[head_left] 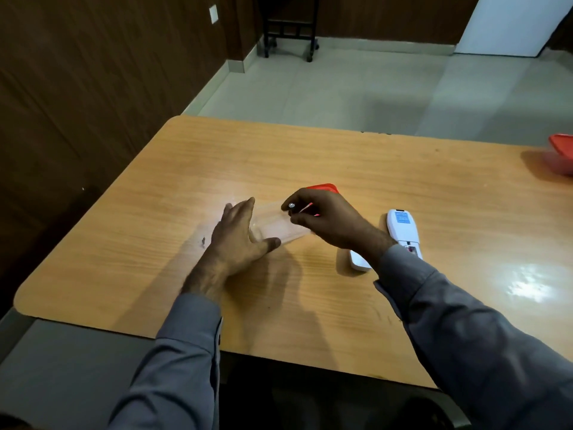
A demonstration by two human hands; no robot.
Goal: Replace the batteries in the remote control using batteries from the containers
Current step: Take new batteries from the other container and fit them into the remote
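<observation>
A clear plastic container (279, 226) lies on the wooden table (341, 162) at its middle. My left hand (240, 235) rests against the container's left side, fingers spread along its wall. My right hand (322, 217) hovers over the container's right end, pinching a battery (292, 206) whose metal tip shows between the fingertips. A red lid (324, 187) peeks out behind my right hand. The white remote control (403, 229) lies face down to the right, its battery compartment open near my right wrist. Its white back cover (359, 261) sits beside it, partly hidden by my sleeve.
A second container with a red lid (562, 153) stands at the table's far right edge. A small dark mark (203, 241) is on the table left of my left hand. Beyond the table is tiled floor, a black wheeled stand (290, 29) and wood-panelled walls.
</observation>
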